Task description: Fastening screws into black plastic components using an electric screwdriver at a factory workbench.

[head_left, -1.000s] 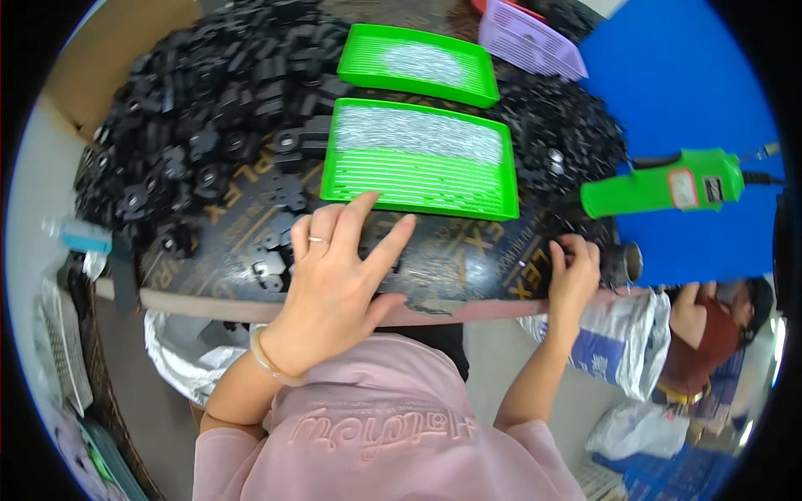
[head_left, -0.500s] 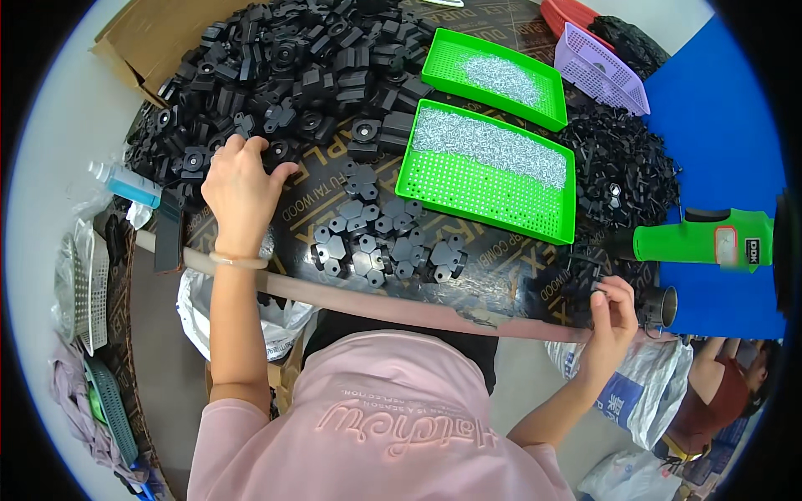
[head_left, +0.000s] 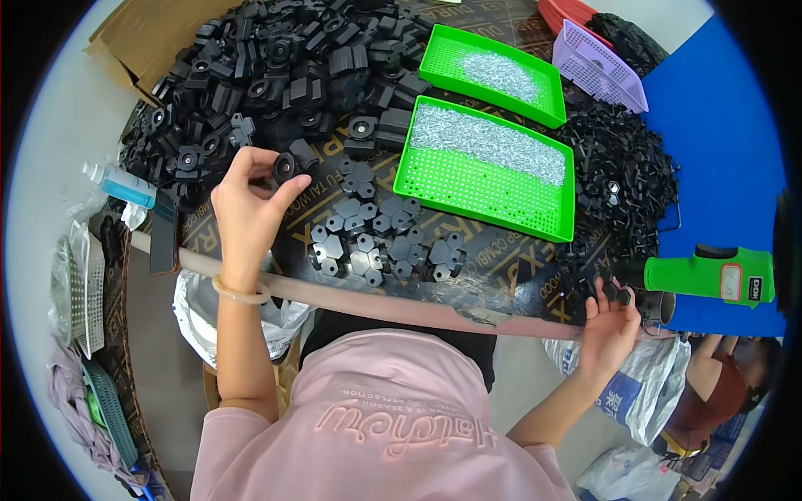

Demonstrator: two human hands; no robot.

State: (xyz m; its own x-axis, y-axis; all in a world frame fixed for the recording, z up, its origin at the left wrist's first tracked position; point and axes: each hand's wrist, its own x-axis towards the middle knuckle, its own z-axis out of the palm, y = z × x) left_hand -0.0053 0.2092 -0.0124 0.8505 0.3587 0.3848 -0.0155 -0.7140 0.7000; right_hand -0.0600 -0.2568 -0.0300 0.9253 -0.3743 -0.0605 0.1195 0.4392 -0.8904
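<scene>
My left hand [head_left: 248,204] is pinching a black plastic block with a round ringed centre [head_left: 286,167] between thumb and fingers, at the near edge of a large heap of similar black blocks [head_left: 276,71]. At the right edge of the table, my right hand [head_left: 608,330] is turned palm up, its curled fingers on a small black plastic piece [head_left: 616,292]. The tip of a green power screwdriver [head_left: 706,275] hangs just above these fingers. Between my hands, several black pieces with three-lobed plates [head_left: 368,259] sit in a cluster.
Two green trays [head_left: 484,219] hold silvery screws [head_left: 493,138]. Right of them lies a heap of small black parts [head_left: 618,175]. A metal cup [head_left: 667,307] is at the right edge, a lilac basket [head_left: 597,67] behind. A blue-liquid bottle [head_left: 125,185] lies at left. Another person [head_left: 710,392] is at lower right.
My left hand has drawn back from the heap with a black block in it. My right hand has turned palm up and moved slightly right. The green screwdriver has come down nearer to it.
</scene>
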